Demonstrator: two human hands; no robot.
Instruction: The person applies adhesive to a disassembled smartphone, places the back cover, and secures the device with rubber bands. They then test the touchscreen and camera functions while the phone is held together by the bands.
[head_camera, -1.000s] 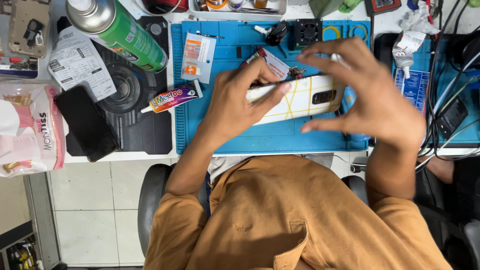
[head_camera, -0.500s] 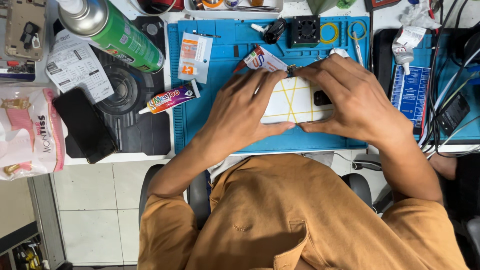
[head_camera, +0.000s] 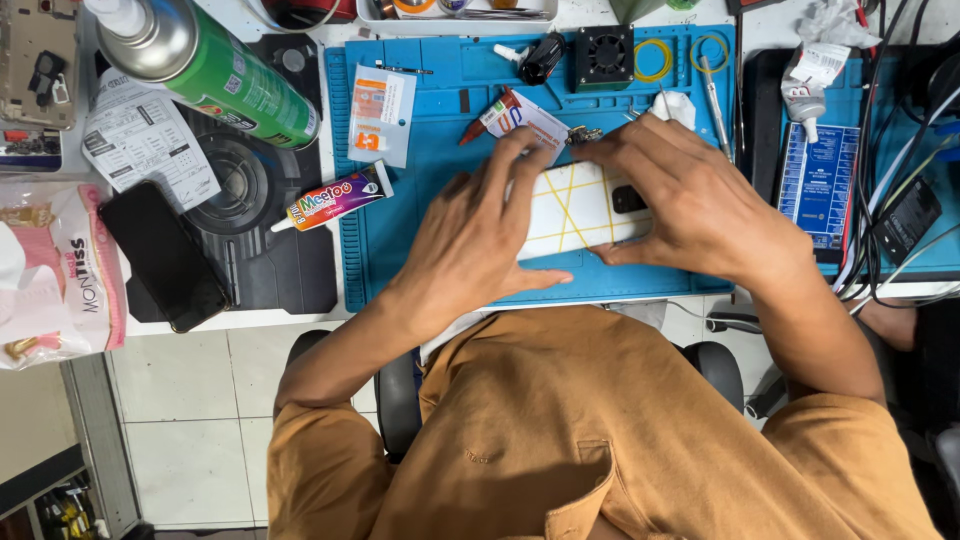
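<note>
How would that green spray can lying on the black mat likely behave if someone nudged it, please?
The green spray can lies on its side on the black mat, so it would probably roll rather than slide. Its smooth metal body looks rigid and perhaps slippery to grip. The paper slip beside it would hardly stop it.

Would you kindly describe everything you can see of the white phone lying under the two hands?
The white phone lies flat on the blue work mat, its long side running left to right, back upward. The back looks smooth and glossy, crossed by several thin yellow bands, with a dark camera patch near its right end. The left hand presses on its left end and the right hand covers its right end, so both ends are hidden.
</note>
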